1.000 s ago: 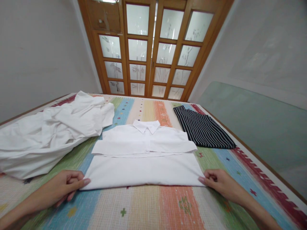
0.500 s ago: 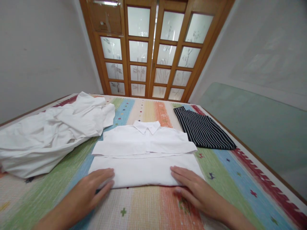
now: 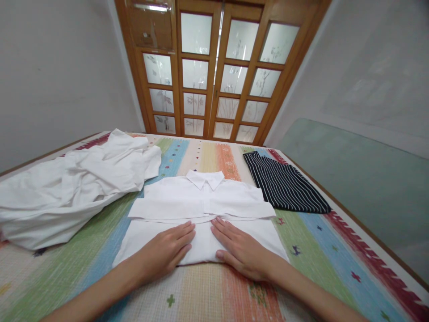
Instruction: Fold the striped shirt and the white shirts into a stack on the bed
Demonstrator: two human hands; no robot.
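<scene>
A white collared shirt (image 3: 201,206) lies partly folded in front of me, its collar pointing away and its lower part turned up in a layer. My left hand (image 3: 172,246) rests flat on the near layer, left of the middle, fingers stretched out. On the same layer, right of the middle, lies my right hand (image 3: 236,246), also flat with its fingers extended. The fingertips of both hands come close together near the fold's upper edge. Neither hand grips the cloth.
A crumpled heap of white cloth (image 3: 77,188) lies on the left. Folded black-and-white striped cloth (image 3: 284,181) sits to the right. Everything rests on a colourful patterned cover (image 3: 201,290). Beyond stand wooden doors with glass panes (image 3: 214,67); a pale green panel (image 3: 355,165) leans at right.
Both hands have moved inward and forward, from the near corners of the shirt to its middle. The shirt's near corners now show, slightly spread. The other clothes stay put.
</scene>
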